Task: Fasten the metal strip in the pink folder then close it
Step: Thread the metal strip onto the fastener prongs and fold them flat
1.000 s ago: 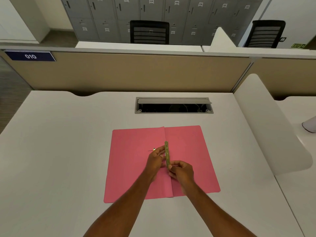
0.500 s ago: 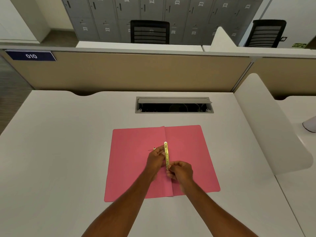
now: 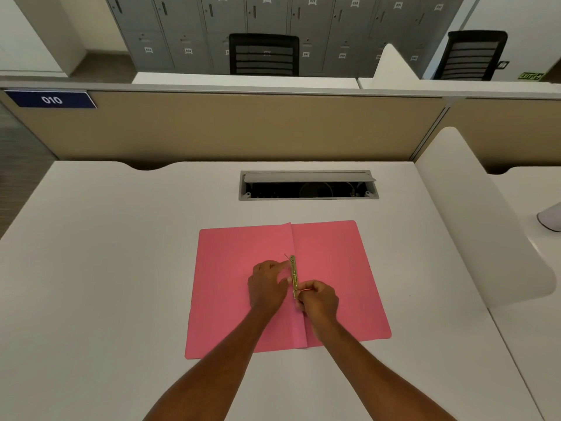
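Note:
The pink folder (image 3: 334, 268) lies open and flat on the white desk (image 3: 106, 284), its spine crease running away from me. A thin brass-coloured metal strip (image 3: 293, 273) lies along that crease. My left hand (image 3: 267, 285) rests on the left flap, its fingertips touching the strip's far end, where a thin prong sticks up. My right hand (image 3: 318, 299) pinches the strip's near end, and a thin prong shows beside its fingers. The strip's near tip is hidden under the right hand.
A grey cable hatch (image 3: 308, 185) stands open in the desk behind the folder. A white curved divider (image 3: 473, 223) borders the desk on the right, a beige partition (image 3: 243, 126) at the back. Two black chairs (image 3: 264, 54) stand beyond it.
My left hand has slid up and right, so its fingertips now touch the strip's far end. The small prong seen on the left flap is now by the strip. My right hand has barely moved.

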A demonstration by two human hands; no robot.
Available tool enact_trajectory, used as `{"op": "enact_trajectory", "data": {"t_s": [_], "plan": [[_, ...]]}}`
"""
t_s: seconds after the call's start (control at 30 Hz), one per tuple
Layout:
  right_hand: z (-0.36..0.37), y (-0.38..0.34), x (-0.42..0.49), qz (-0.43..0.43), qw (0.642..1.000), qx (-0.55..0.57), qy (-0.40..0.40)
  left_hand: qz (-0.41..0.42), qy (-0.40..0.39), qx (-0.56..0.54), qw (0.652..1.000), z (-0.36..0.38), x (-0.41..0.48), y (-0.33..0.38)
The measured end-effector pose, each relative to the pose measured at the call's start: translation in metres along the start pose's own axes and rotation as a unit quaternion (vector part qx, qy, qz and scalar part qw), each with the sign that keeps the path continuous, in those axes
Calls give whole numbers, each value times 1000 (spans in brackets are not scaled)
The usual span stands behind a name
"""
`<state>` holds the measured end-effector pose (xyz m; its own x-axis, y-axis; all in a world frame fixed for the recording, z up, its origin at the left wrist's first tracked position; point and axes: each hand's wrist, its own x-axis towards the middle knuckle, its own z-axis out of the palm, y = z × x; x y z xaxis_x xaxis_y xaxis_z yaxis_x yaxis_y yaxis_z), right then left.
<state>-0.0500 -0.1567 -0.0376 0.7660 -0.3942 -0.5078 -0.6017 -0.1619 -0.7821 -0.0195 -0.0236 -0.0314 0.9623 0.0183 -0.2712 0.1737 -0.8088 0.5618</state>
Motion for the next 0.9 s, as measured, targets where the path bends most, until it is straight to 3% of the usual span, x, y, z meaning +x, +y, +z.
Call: {"op": "enact_trajectory", "data": {"t_s": [0.13,0.9], "plan": [[5,-3,-2,-18,1000,-8,11,37,-18,60,997,3,-1,-3],[-2,0,10,-54,997,-51,-29,94,-100,126,982,12,6,-16]]}}
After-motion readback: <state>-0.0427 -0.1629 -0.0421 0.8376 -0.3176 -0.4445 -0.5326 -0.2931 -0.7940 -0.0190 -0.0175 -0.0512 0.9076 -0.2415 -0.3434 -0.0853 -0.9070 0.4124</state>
